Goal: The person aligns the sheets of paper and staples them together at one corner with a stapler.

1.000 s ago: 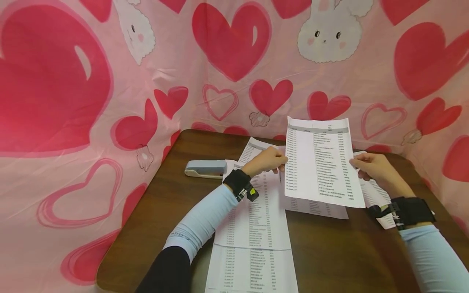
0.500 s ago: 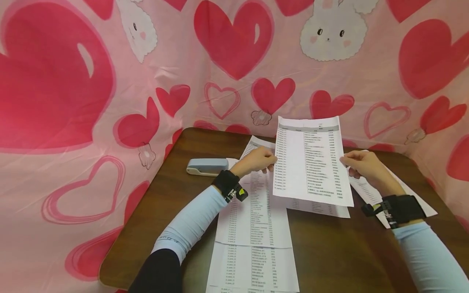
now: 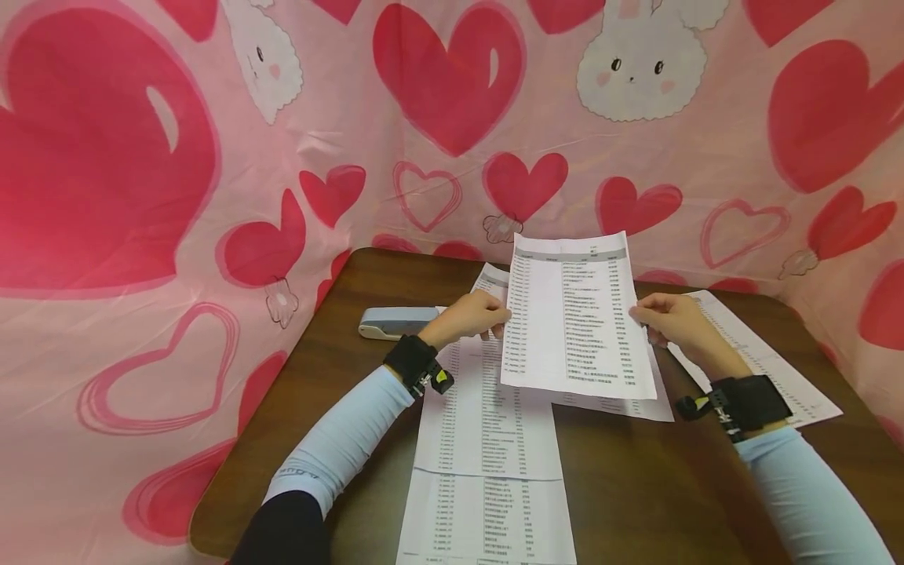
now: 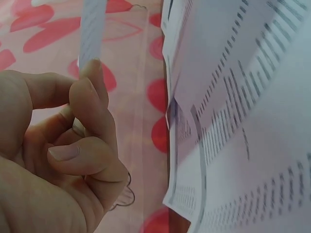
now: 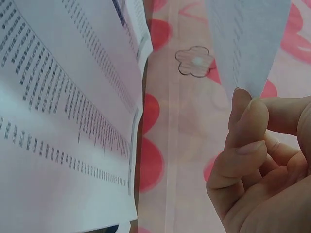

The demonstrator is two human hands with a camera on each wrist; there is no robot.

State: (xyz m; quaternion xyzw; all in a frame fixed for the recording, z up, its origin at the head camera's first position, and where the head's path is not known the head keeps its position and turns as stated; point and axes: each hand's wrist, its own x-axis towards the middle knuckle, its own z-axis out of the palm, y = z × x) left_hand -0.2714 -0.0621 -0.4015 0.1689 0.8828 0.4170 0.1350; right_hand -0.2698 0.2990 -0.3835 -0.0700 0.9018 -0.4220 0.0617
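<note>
A printed sheet of paper point(image 3: 575, 322) with a grey header band is held up over the table between both hands. My left hand point(image 3: 472, 318) pinches its left edge between thumb and fingers, the other fingers curled, as the left wrist view also shows. On the opposite edge, my right hand point(image 3: 671, 318) pinches the paper the same way; in the right wrist view the sheet's corner point(image 5: 250, 53) rises from the fingertips. Below the held sheet lies another printed sheet point(image 3: 614, 408), mostly covered.
Overlapping printed sheets point(image 3: 487, 447) run down the table's middle toward the front. A blue-grey stapler point(image 3: 399, 322) lies at the back left, partly behind the left wrist. Another sheet point(image 3: 791, 384) lies at right under the right forearm. A pink heart-print cloth point(image 3: 438, 188) hangs behind the wooden table point(image 3: 282, 463).
Both hands have carried the held sheet leftward, uncovering more of the sheet on the right. The papers on the table have stayed in place.
</note>
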